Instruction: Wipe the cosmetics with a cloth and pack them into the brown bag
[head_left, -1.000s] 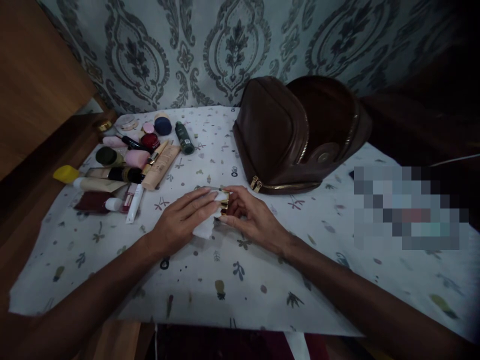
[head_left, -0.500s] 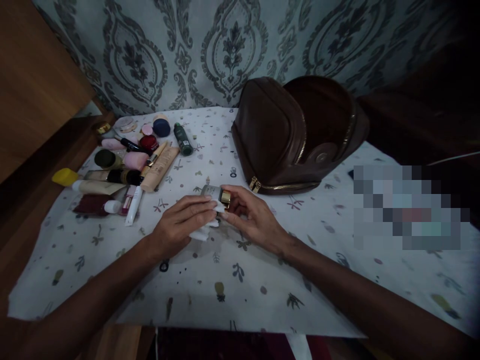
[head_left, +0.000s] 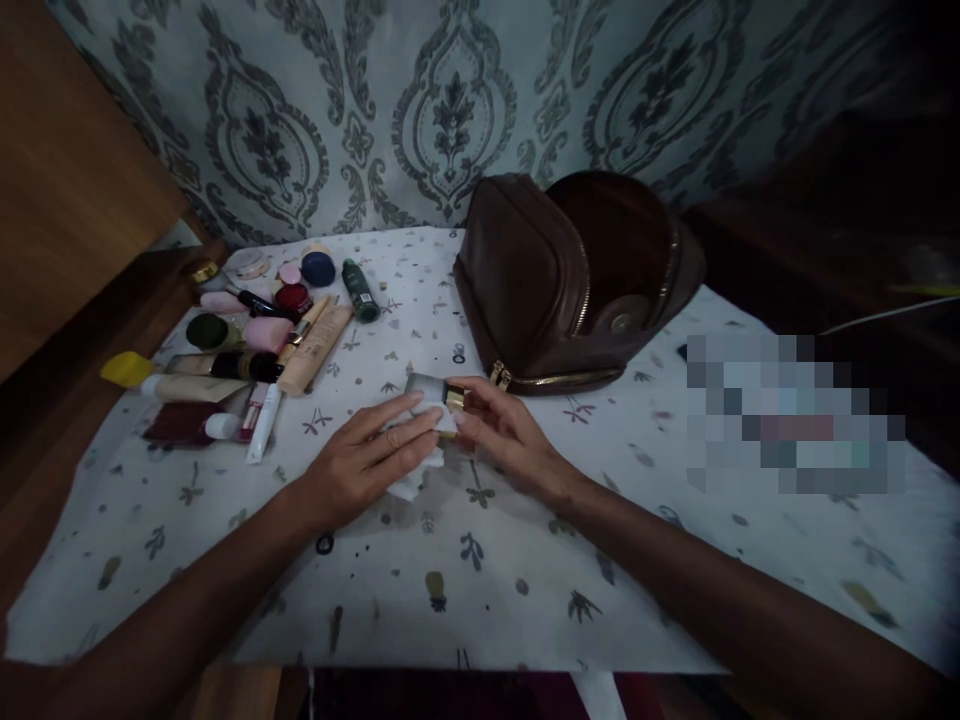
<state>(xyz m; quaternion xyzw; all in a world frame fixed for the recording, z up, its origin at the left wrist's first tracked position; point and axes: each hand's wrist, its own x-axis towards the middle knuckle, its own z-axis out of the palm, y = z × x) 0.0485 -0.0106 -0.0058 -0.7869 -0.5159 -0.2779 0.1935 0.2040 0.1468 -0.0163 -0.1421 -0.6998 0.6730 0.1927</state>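
Note:
Just in front of the brown bag, a small clear glass bottle with a gold cap lies sideways between my hands. My right hand grips it at the cap end, thumb and fingers closed round it. With its fingers laid over the bottle, my left hand presses a crumpled white tissue against the glass. Part of the tissue hangs below the left fingers. The underside of the bottle is hidden by the hands and tissue.
A brown zip bag stands open behind my hands. On the left lie several cosmetics, among them a beige tube, a white tube and a green bottle. A blurred patch covers something on the right of the patterned tablecloth.
The view has shifted slightly. My left fingers have moved a little across the bottle and spread slightly, with the tissue under them. My right hand keeps its hold at the cap end.

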